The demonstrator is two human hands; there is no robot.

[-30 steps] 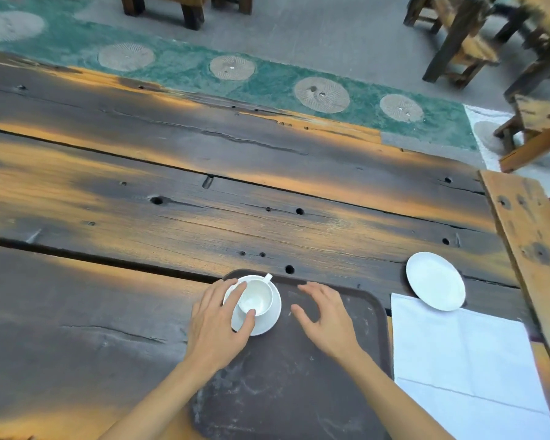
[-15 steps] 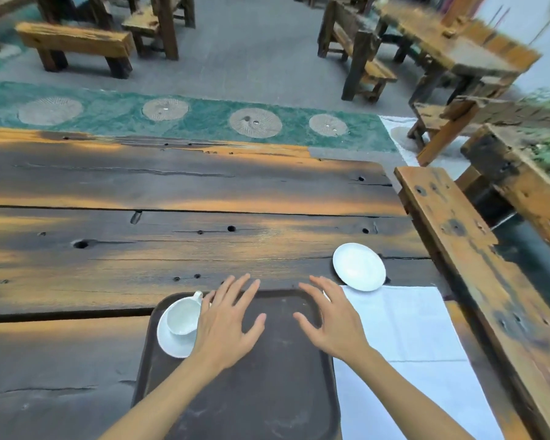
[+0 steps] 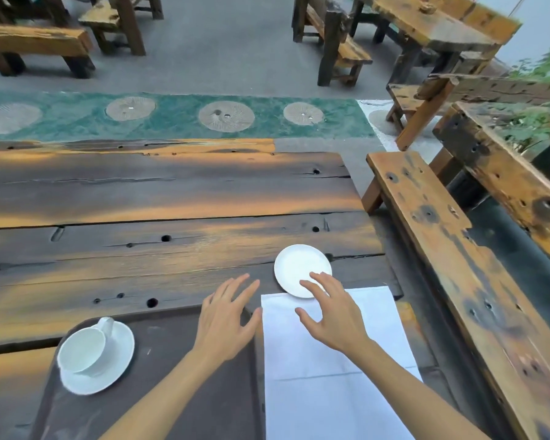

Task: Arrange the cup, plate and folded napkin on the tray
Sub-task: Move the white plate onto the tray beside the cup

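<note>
A white cup (image 3: 82, 347) stands on its saucer (image 3: 115, 366) in the far left corner of the dark brown tray (image 3: 178, 408). A small white plate (image 3: 299, 265) lies on the wooden table beyond the tray's right side, its near edge on the white napkin (image 3: 327, 392), which lies flat right of the tray. My left hand (image 3: 226, 319) hovers open over the tray's far right corner. My right hand (image 3: 334, 312) is open above the napkin, fingertips over the plate's near edge. Neither hand holds anything.
The wooden plank table (image 3: 140, 198) ends just right of the napkin. A wooden bench (image 3: 442, 255) runs along that side. More benches and tables stand on the grey floor beyond, past a green strip (image 3: 178, 115) with round inlays.
My left hand has let go of the cup and saucer on the tray. Both hands have moved right, toward the plate and napkin. The view has swung right and up.
</note>
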